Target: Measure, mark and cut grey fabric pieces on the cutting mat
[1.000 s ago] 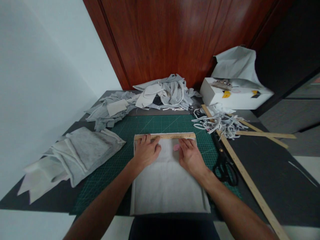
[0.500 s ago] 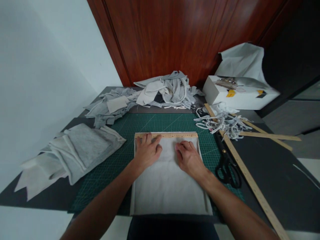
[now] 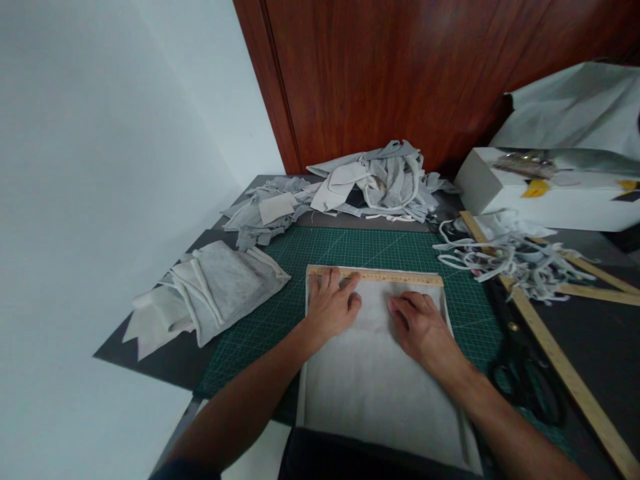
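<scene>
A rectangular piece of pale grey cloth (image 3: 375,373) with folded side edges lies flat in front of me. Along its far edge rests a short wooden ruler (image 3: 395,277). My left hand (image 3: 333,303) presses on the ruler's left half with its fingers spread. My right hand (image 3: 420,327) rests on the cloth just below the ruler's right half. Its fingers are curled, thumb against fingertips; anything between them is too small to make out.
Under the cloth is a green cutting mat (image 3: 260,307). Folded grey fabric (image 3: 225,287) lies left, a scrap heap (image 3: 370,183) behind. At right are black scissors (image 3: 525,380), a long wooden ruler (image 3: 560,360), tangled cords (image 3: 520,260) and a white box (image 3: 560,193).
The camera view has turned left, so everything sits further right in the picture. Both hands keep about the same places on the ruler and cloth.
</scene>
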The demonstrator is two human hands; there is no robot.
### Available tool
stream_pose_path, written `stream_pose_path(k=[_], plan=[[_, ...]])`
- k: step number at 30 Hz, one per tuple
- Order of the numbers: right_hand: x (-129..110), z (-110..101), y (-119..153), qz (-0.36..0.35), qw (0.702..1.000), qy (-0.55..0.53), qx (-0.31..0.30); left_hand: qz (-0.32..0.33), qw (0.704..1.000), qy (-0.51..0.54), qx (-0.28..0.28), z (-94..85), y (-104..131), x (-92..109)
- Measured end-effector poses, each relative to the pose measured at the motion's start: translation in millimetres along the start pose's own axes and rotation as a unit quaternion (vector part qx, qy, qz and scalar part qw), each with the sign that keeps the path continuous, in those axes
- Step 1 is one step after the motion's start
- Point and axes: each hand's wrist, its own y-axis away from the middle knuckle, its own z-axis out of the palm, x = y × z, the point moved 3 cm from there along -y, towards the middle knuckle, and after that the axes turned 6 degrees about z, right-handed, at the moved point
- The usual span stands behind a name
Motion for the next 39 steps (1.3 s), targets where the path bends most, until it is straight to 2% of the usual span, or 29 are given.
stream_pose_path(k=[7, 23, 39], plan=[[0.9, 0.7, 1.0, -0.005, 1.000, -0.005, 0.009, -0.002, 1.000, 0.009, 0.010, -0.2, 0.6, 0.2], [-4.2, -5.0, -4.3, 0.023, 0.999, -0.010, -0.024, -0.006, 1.000, 0.015, -0.003, 0.2, -4.5, -3.3], [4.5, 1.5, 0.4, 0.003, 1.000, -0.013, -0.012, -0.006, 1.000, 0.011, -0.009, -1.4, -2.7, -1.2]])
